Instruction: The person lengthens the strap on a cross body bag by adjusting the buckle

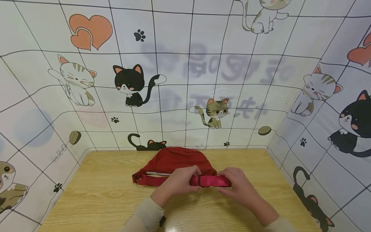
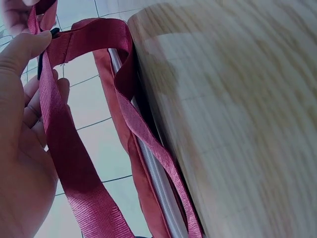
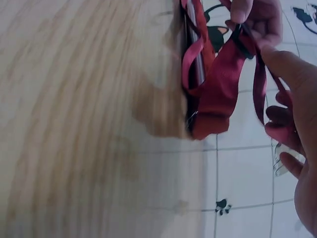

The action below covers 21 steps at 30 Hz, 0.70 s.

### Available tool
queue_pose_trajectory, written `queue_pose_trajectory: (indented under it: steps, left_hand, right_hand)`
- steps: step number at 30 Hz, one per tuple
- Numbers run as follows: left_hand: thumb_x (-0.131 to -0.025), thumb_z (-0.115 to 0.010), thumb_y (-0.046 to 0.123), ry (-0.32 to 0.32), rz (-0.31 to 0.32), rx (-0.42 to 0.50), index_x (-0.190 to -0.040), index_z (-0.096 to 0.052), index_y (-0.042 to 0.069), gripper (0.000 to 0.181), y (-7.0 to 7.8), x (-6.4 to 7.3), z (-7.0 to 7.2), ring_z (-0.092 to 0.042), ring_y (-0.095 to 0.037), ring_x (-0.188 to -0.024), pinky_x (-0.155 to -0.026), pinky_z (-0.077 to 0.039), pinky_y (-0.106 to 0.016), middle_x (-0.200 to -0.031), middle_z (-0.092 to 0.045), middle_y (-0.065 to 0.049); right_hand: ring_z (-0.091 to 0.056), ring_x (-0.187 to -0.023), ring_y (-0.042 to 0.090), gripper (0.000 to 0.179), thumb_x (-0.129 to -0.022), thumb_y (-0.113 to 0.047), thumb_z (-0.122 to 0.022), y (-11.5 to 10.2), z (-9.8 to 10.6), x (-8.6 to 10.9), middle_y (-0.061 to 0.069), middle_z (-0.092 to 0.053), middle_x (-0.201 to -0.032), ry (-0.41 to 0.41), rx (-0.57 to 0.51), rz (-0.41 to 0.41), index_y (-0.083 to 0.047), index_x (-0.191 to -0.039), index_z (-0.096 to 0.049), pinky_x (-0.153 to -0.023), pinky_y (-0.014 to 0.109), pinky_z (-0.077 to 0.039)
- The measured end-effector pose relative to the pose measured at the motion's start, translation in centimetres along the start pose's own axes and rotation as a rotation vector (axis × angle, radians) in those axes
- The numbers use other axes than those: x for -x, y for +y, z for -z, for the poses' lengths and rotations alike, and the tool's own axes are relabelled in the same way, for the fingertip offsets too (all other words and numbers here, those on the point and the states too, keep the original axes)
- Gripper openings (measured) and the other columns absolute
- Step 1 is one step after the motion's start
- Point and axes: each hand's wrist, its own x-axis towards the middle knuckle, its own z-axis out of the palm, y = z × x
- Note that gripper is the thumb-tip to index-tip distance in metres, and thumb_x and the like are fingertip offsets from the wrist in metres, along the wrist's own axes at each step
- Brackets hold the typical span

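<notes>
Red bag lies at far middle of the wooden table, against the cat-print wall covering; pale zip runs along its near side; contents hidden. Left hand pinches the bag's red strap by a black slider; right hand grips the strap farther right, taut between hands; small dark item beside the left sleeve, too little showing to identify; walls gridded, with hearts and paw prints.
</notes>
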Motion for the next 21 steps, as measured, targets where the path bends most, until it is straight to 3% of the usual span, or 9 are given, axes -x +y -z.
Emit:
queue_pose_trajectory:
  steps: [12, 21]
  left_hand:
    - [-0.09, -0.094, 0.035, -0.022, 0.014, 0.011, -0.118, -0.063, 0.029, 0.042, 0.3, -0.4, -0.3, -0.058, -0.003, -0.084, -0.075, -0.05, -0.024, -0.096, -0.064, 0.021]
    - [-0.09, -0.094, 0.035, -0.019, 0.011, 0.02, -0.117, -0.063, 0.029, 0.042, 0.4, -0.3, -0.3, -0.059, -0.003, -0.084, -0.076, -0.051, -0.025, -0.095, -0.063, 0.021]
  right_hand:
    - [-0.062, -0.099, 0.016, 0.053, -0.077, -0.036, -0.103, -2.9, -0.9, -2.5, -0.004, -0.066, -0.105, -0.075, 0.197, 0.067, -0.014, -0.115, -0.074, -0.088, 0.044, -0.052]
    - [-0.062, -0.095, 0.015, 0.051, -0.076, -0.032, -0.104, -3.0, -1.3, -2.5, -0.005, -0.067, -0.103, -0.085, 0.188, 0.053, -0.015, -0.114, -0.075, -0.083, 0.039, -0.051]
